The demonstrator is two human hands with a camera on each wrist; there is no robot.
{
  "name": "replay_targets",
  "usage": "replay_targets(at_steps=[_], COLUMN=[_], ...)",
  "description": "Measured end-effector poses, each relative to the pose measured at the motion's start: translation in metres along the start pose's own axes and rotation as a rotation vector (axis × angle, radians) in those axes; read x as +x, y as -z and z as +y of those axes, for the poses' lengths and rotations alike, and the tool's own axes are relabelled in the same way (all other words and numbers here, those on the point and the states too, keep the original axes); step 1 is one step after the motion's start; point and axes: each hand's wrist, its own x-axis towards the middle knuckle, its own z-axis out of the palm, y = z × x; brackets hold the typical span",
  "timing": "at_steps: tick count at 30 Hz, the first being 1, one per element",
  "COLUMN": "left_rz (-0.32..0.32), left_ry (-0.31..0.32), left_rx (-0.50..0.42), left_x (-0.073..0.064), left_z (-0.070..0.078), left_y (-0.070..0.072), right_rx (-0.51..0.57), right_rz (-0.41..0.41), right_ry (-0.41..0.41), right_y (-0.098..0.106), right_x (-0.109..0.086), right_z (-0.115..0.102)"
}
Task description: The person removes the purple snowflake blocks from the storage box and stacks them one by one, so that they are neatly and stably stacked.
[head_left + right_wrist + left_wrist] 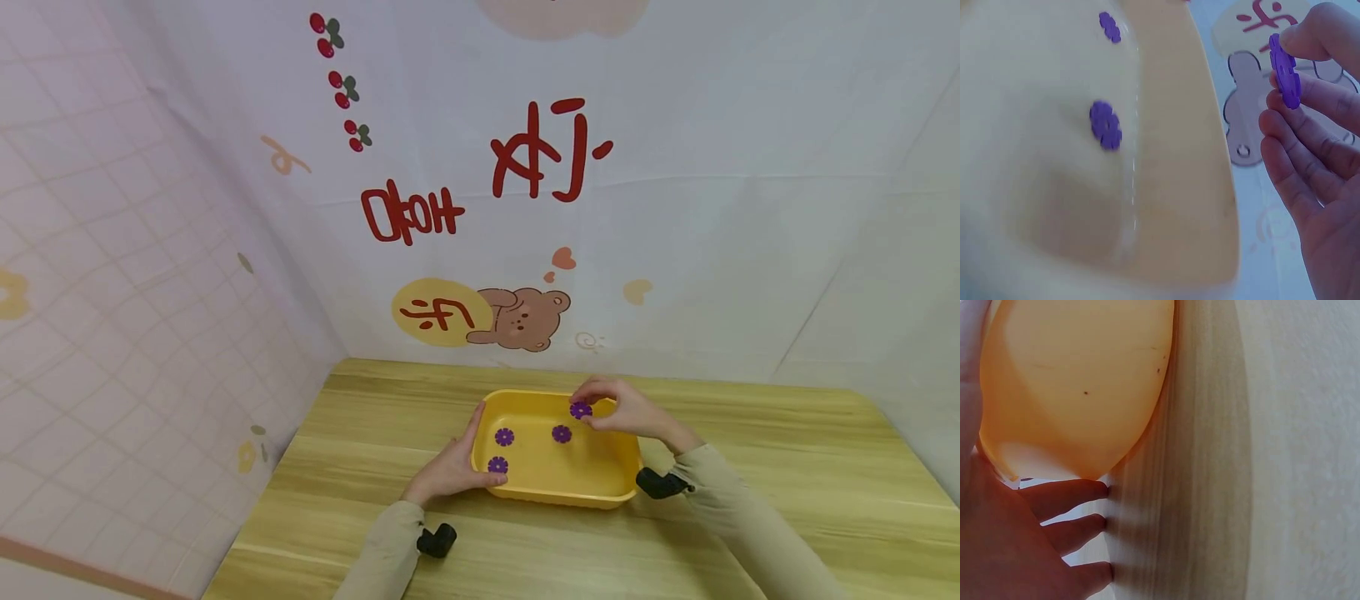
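My right hand (626,410) pinches a purple snowflake building disc (1285,72) between thumb and fingertips, above the tray's back right part. Its notched edge shows in the right wrist view. Inside the yellow plastic tray (555,498) lie three more discs: one near the middle (562,434), another further left (505,437), and a third (498,465) by the front left corner. My left hand (448,468) holds the tray's left end, thumb over the front rim and a finger along the left side. In the left wrist view, other fingertips reach down to the tabletop beside the tray's outer wall (1085,375).
The tray stands on a light wood-grain table (360,417). Behind the table hangs a white cloth (712,250) printed with red characters, cherries and a bear. Another cloth with a grid pattern (135,292) closes off the left side.
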Motion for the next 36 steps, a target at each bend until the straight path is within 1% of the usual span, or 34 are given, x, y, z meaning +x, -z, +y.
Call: replay_targets(at_steps=[4,11,15,20,23,28,33,36], left_rz=[-0.006,-0.001,0.002,0.011,0.011,0.009,0.008,0.004], left_ry=[0.0,0.013,0.015,0.039,0.048,0.045,0.04,0.036], left_rx=[-0.002,-0.006,0.005,0.007,0.009,0.004,0.002,-0.002], left_x=[0.0,0.002,0.002,0.002,0.002,0.002,0.002,0.003], left_z=[-0.001,-0.002,-0.002,0.0,-0.001,-0.001,0.0,0.0], left_y=[-0.001,-0.003,-0.004,-0.003,-0.002,-0.001,-0.002,-0.002], right_rx=[0.011,-0.023,-0.048,-0.066,-0.07,-0.101,-0.144,-0.151], right_rz=[0.034,0.091,0.13,0.174,0.184,0.212,0.24,0.257], right_ry=[0.001,0.013,0.003,-0.006,-0.03,-0.057,-0.111,-0.113], right_y=[0.008,0.018,0.024,0.032,0.036,0.04,0.04,0.038], right_x=[-0.013,-0.039,-0.052,-0.067,-0.076,-0.093,-0.112,-0.121], right_z=[0.003,0.017,0.025,0.034,0.039,0.051,0.058,0.064])
